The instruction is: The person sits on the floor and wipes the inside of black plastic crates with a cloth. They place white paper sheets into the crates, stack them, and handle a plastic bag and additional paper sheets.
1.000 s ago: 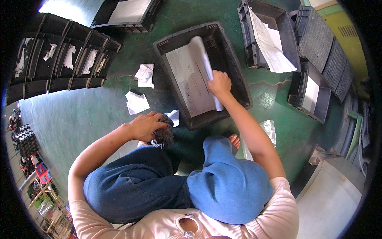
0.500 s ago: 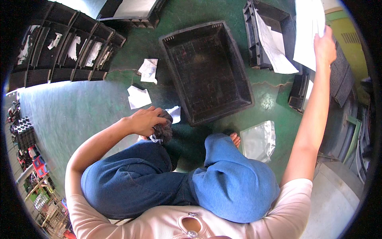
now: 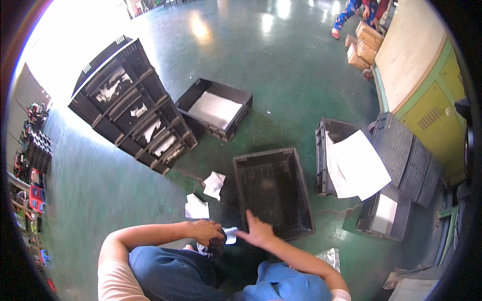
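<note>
My left hand [image 3: 207, 232] is curled over a dark, crumpled cloth [image 3: 216, 247] beside my left knee and grips it. To its right my right hand [image 3: 257, 232] is stretched out, thumb and index finger apart and nothing between them. Its thumb comes close to a small white paper scrap [image 3: 231, 235] by the cloth; I cannot tell whether they touch. Behind that hand lies a black plastic crate [image 3: 305, 203] with nothing in it but dirt marks. Two more crumpled papers, one white [image 3: 197, 206] and one with faint marks [image 3: 215, 184], lie on the floor beyond my left hand.
Large white sheets [image 3: 359, 165] hang over a black crate [image 3: 321, 150] at the right. Stacked black crates [image 3: 133, 108] stand at the left, near another crate [image 3: 183, 95] holding paper. A clear plastic bag [image 3: 330, 257] lies by my right knee. Far off, a person [image 3: 351, 15] is beside cardboard boxes [image 3: 366, 42].
My right hand has let go of the white sheet, now draped over the right crate, and come back toward the left hand. The view has tilted up. My left hand stays on the cloth.
</note>
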Tool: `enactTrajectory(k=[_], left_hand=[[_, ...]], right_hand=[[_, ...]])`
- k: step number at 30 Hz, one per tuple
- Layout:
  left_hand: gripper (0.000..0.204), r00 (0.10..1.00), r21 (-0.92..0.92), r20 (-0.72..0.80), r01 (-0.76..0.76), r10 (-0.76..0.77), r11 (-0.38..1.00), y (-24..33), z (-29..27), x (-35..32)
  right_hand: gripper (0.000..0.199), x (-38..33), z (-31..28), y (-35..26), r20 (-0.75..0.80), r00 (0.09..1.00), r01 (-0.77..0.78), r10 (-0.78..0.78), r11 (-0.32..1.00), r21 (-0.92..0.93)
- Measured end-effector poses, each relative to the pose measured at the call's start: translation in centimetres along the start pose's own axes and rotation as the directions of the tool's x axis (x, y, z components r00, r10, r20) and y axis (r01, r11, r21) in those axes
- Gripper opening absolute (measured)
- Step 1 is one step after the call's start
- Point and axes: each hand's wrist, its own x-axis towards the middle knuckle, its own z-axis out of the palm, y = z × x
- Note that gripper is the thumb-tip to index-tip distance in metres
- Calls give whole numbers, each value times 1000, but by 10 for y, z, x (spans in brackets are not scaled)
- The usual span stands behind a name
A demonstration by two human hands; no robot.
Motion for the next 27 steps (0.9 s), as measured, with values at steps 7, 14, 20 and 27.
enactTrajectory(k=[7,14,20,27], left_hand=[[56,997,-57,-71,-26,21,998,-6,-1,4],[56,1000,-35,0,12,-12,999,-9,1,-3],[54,999,-59,29,28,-26,998,-20,16,5],[52,975,-34,-220,-30,22,999,-48,60,23]], right_hand=[[71,-34,-34,8,-80,985,-139,155,974,179],[43,-111,-130,57,-392,895,288,214,394,873],[42,-100,-85,96,-11,908,160,418,-321,934],[38,-66,-1,120,75,935,53,346,-344,937]])
